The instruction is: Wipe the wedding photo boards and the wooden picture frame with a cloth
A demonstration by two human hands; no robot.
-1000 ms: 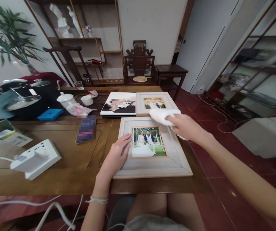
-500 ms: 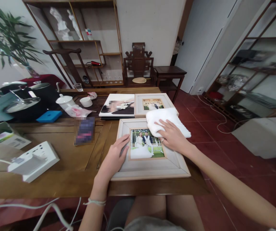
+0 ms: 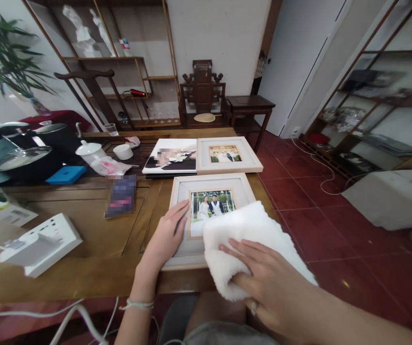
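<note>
A framed photo with a wide pale mat lies flat at the front edge of the wooden table. My left hand rests on the frame's left side with its fingers stretched out. Gripped in my right hand is a folded white towel, which covers the lower right part of the photo and frame. Its far end hangs past the frame's right side. Behind lie a second framed photo and, to its left, a photo board; neither touches my hands.
On the left of the table stand a white power strip, a blue box, a white teapot, a small cup and a pan. A wooden chair stands beyond the table. Red floor tiles lie to the right.
My right hand has drawn the towel from the frame's upper right corner down toward me, over its lower right part. My left hand stays on the left side.
</note>
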